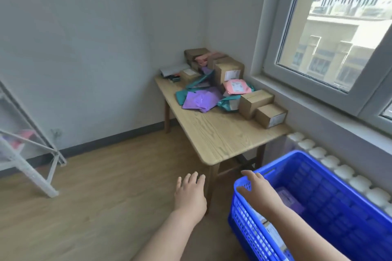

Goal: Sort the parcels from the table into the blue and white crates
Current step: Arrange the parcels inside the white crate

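Head view: the left grip (189, 194) is a bare hand with straight, spread fingers. It holds nothing and hangs over the floor (95, 207), just beside the near leg of the counter (216, 140). The right grip (257, 192) is wide open too and holds nothing. It hangs over the near corner of the 1 blue crate (297, 154).

Inside the crate, just past the right grip, lies 1 purple parcel (290, 199). 1 more parcel with a white label (273, 233) lies low down beside the arm.

The other parcels sit in a pile on the far half of the counter, well apart from both grips. I can count at least 5 brown boxes (255, 100) and 2 pink bags (237, 87). The purple bags (201, 99) and teal bags (180, 96) are too jumbled to count.

1 white rack (27, 154) stands at the left.
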{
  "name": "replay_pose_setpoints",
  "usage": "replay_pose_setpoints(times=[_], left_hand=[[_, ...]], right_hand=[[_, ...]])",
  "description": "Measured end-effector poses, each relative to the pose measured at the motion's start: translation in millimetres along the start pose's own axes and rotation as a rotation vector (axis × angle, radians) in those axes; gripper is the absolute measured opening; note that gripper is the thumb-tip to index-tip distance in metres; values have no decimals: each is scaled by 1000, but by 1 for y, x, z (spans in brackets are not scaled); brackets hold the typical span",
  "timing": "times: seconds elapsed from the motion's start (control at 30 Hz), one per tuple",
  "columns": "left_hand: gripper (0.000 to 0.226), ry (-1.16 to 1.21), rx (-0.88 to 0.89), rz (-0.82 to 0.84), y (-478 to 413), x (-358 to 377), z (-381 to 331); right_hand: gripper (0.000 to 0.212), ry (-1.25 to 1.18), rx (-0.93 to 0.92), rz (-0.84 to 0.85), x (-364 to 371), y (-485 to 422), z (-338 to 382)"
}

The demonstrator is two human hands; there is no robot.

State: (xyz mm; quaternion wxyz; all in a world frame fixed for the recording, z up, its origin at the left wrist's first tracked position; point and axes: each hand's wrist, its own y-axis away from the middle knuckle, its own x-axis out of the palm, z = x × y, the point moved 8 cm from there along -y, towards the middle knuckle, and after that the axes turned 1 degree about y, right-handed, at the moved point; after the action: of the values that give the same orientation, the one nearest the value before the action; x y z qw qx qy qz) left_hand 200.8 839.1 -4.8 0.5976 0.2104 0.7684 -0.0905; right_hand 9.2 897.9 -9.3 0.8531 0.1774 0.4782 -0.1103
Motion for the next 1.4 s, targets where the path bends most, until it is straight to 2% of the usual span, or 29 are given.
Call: replay_pose_setpoints(times=[0.43, 0.8, 1.1, 1.4], left_hand=[[60, -36, 1, 42, -227, -37, 92], [57, -36, 54, 24, -415, -91, 174], [54, -90, 328, 170, -573, -93, 217], [60, -170, 501, 310, -670, -60, 192]], right_hand=[[54, -9, -22, 6, 8, -241, 87], [51, -49, -42, 17, 26, -434, 195], [50, -166, 247, -78, 43, -547, 214], [51, -254, 484, -139, 51, -586, 182]])
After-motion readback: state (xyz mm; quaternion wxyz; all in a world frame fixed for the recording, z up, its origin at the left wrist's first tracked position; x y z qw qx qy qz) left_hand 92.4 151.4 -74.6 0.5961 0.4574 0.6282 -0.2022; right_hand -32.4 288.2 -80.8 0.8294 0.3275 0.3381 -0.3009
